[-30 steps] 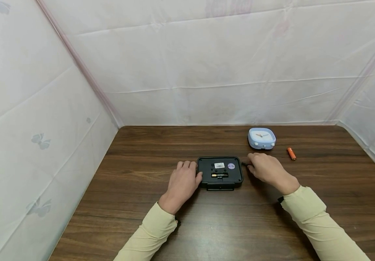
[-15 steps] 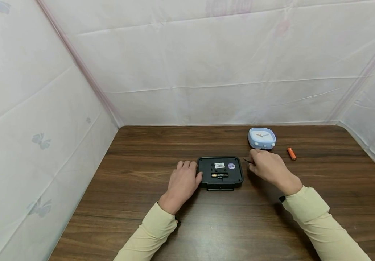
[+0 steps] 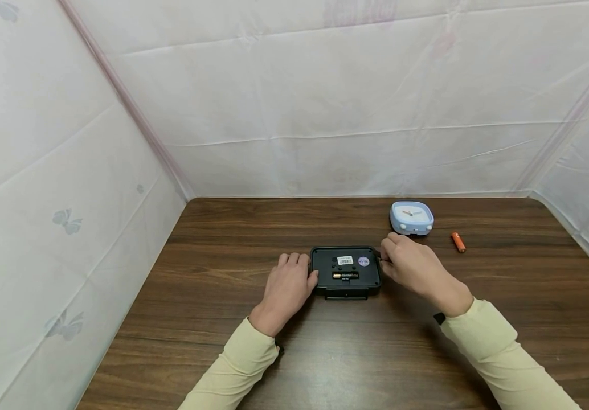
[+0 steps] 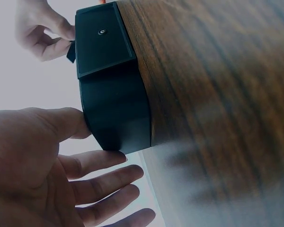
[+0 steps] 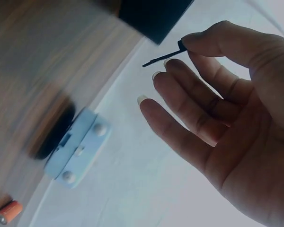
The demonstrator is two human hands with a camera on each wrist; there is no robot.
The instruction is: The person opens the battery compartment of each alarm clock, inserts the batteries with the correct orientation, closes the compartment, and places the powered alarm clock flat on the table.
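Observation:
A black box-shaped device [image 3: 327,263] lies on the wooden table with its labelled back up. One black-and-gold battery [image 3: 345,275] sits in its uncovered compartment. My left hand [image 3: 288,287] holds the device's left end; in the left wrist view the thumb lies on the top edge and the index finger touches the side, the other fingers spread. At the opposite end is my right hand [image 3: 420,270], raised a little above the table. Its thumb and index finger pinch a thin black battery cover [image 5: 163,58], largely hidden in the head view.
A light blue alarm clock [image 3: 411,217] stands behind my right hand, near the back wall. Right of it lies an orange battery [image 3: 458,242]. White sheeting [image 3: 294,102] encloses the table's back and sides.
My right hand first drew slightly back with the battery cover, then came left toward the device, its fingers now near the right edge. The left hand and the device have stayed put.

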